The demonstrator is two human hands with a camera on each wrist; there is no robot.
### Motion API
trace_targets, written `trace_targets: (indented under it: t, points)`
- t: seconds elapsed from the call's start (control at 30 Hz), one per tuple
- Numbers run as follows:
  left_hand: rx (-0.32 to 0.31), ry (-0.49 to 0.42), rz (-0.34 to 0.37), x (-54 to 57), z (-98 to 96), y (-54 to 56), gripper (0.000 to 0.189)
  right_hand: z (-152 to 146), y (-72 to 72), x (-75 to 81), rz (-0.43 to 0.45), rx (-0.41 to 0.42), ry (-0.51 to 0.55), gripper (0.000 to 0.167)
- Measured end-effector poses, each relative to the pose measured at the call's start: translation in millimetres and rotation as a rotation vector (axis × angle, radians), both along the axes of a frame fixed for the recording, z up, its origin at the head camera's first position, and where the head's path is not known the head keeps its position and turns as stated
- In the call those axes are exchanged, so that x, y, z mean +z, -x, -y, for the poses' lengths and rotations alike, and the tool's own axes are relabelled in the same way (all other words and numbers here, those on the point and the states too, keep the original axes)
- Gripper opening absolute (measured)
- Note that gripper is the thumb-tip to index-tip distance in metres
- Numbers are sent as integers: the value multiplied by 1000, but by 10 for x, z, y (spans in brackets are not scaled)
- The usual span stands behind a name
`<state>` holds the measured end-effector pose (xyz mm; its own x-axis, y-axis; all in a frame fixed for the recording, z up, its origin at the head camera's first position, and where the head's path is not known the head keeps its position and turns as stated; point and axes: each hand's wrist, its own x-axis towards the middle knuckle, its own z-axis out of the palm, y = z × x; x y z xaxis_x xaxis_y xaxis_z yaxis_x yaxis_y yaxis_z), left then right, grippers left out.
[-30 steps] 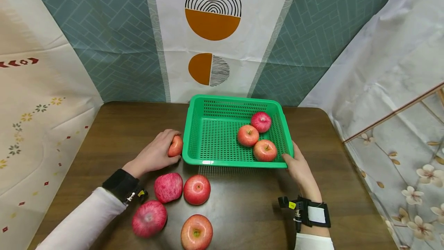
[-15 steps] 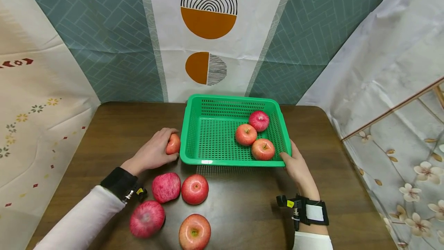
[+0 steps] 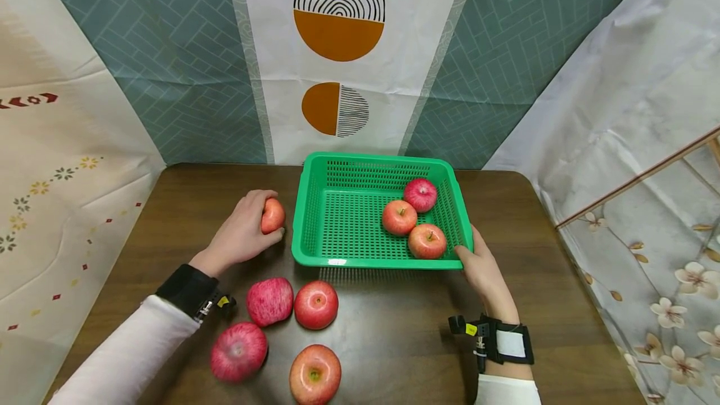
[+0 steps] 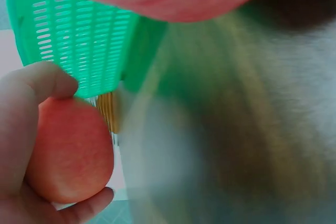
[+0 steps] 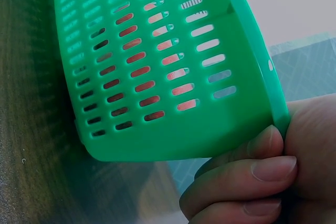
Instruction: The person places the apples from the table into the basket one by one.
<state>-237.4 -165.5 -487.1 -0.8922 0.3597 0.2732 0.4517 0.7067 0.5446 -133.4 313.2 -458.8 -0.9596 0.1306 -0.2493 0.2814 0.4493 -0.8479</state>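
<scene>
Left of the green basket (image 3: 382,264), my left hand (image 3: 239,227) grips an apple (image 3: 272,215), thumb on one side and fingers round the other. The left wrist view shows this apple (image 4: 73,153) in the curled fingers, apart from the basket wall (image 4: 84,40). My right hand (image 3: 486,267) holds the basket's near right corner, thumb over the rim. In the right wrist view its fingers (image 5: 273,169) curl beneath the rim. Inside the basket, on its right side, lie a dark red apple (image 3: 420,195) and two lighter ones (image 3: 400,217), (image 3: 427,241).
Nearer on the brown table (image 3: 405,342) lie a streaked red apple (image 3: 270,301), a red apple (image 3: 317,305), a dark red apple (image 3: 239,352) and a lighter apple (image 3: 315,374). A patterned cloth (image 3: 388,124) hangs behind the table's far edge.
My left hand has moved up and left with its apple, away from the basket's left side. The right hand keeps its hold on the corner, and the basket stays put.
</scene>
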Motion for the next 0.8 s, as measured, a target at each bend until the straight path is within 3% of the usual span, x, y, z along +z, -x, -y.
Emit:
trace_targets:
  t: [0.17, 0.3, 0.5, 0.8]
  points:
    - [103, -73, -57, 156, -21, 21, 69, 6, -1, 3, -1, -1, 2, 70]
    - [128, -130, -104, 257, -62, 30, 65, 9, -6, 5, 9, -1, 5, 71]
    - [114, -168, -149, 412, -181, 37, 65, 2, 3, 10, 31, -10, 3, 72]
    - [27, -180, -168, 655, -417, 51, 63, 4, 5, 8, 30, -14, 5, 72]
